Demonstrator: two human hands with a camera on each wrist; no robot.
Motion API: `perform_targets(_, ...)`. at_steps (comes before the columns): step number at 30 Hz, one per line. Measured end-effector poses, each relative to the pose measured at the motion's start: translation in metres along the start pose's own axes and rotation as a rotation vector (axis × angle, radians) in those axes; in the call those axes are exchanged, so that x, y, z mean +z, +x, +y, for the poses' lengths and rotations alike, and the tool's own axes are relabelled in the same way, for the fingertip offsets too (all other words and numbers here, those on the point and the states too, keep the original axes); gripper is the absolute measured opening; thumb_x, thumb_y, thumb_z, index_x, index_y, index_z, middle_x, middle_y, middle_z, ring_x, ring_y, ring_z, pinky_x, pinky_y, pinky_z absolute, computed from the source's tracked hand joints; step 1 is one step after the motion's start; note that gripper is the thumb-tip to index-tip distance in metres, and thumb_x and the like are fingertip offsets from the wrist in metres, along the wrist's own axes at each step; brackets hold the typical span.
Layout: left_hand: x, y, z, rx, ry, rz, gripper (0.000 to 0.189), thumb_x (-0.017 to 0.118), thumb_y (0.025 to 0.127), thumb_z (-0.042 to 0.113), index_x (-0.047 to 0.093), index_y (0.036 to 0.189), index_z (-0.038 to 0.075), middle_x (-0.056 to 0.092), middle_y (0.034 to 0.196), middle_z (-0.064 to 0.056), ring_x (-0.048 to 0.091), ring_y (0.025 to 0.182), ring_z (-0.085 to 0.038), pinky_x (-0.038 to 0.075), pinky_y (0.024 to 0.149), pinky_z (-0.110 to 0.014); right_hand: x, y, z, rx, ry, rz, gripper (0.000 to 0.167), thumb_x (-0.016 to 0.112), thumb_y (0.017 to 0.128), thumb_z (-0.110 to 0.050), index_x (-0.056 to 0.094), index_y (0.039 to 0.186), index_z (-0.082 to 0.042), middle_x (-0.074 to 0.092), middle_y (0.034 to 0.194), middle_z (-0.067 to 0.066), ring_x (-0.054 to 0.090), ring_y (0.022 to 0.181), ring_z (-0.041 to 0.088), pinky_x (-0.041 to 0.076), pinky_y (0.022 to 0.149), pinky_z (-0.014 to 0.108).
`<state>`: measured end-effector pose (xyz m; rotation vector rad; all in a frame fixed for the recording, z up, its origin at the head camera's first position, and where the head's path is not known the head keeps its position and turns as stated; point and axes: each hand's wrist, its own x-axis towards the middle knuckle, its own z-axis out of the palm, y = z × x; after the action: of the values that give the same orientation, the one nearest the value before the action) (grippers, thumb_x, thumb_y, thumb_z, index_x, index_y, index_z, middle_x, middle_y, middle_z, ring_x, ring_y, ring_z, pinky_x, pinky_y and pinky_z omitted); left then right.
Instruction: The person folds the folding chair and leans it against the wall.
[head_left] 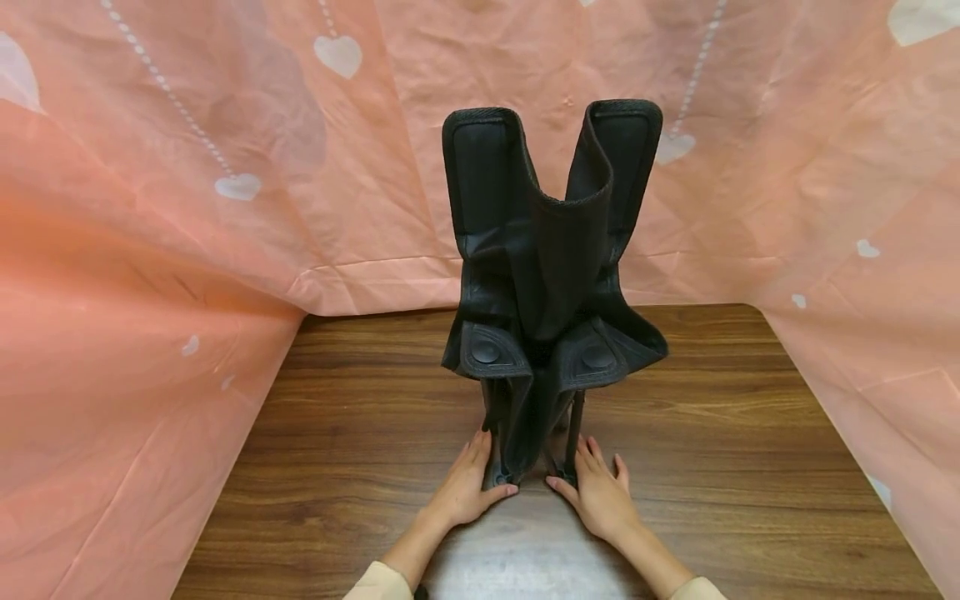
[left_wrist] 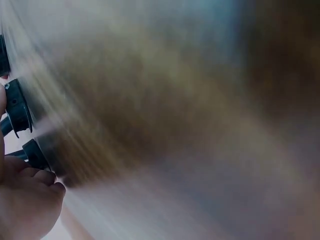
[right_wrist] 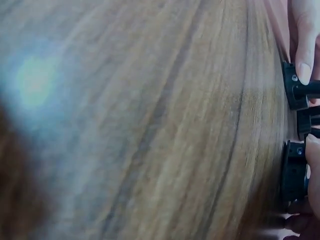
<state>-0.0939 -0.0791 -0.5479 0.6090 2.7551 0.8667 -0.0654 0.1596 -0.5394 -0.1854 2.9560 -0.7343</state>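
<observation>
A folded black fabric camp chair (head_left: 546, 275) stands upright on the wooden table (head_left: 360, 433), its two padded back wings spread in a V at the top. My left hand (head_left: 487, 471) holds the bottom of the left front leg, fingers up along it and thumb in front of the foot. On the other side my right hand (head_left: 577, 471) does the same at the right front leg (head_left: 575, 429). The left wrist view shows black plastic feet (left_wrist: 19, 107) beside my curled fingers (left_wrist: 35, 197). A fingertip (right_wrist: 303, 47) presses a black foot (right_wrist: 294, 170) in the right wrist view.
A pink sheet with white hearts (head_left: 187, 183) hangs as a backdrop behind the table and drapes over its left and right sides. Bare wood lies around the chair and in front of my hands.
</observation>
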Motion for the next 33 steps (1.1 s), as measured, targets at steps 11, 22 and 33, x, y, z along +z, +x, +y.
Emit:
perform_targets(11,-0.001,0.021,-0.003,-0.03,-0.05,0.009,0.091,0.063,0.092,0.043,0.015,0.153,-0.004,0.015,0.161,-0.019,0.018,0.15,-0.03,0.023,0.122,-0.048,0.001,0.018,-0.006,0.03,-0.117,0.099,0.072,0.056,0.094,-0.047,0.049,0.135,0.011,0.049,0.141,0.028,0.045,0.133,0.044,0.036,0.11,0.058)
perform_targets(22,-0.005,0.036,-0.011,-0.007,-0.101,0.041,0.093,0.065,0.092,0.036,0.009,0.153,-0.006,0.013,0.159,-0.026,0.022,0.147,-0.04,0.024,0.12,-0.054,0.009,0.036,-0.011,0.008,-0.051,0.211,0.067,0.062,0.093,-0.038,0.052,0.126,0.019,0.054,0.13,0.035,0.051,0.126,0.046,0.038,0.112,0.054)
perform_targets(33,-0.014,0.052,-0.019,-0.057,-0.095,-0.009,0.092,0.063,0.093,0.04,0.008,0.154,-0.003,0.011,0.161,-0.021,0.018,0.148,-0.039,0.022,0.122,-0.051,0.01,0.05,-0.006,-0.013,0.026,0.167,0.066,0.059,0.095,-0.035,0.047,0.13,0.02,0.048,0.136,0.037,0.043,0.132,0.048,0.033,0.114,0.057)
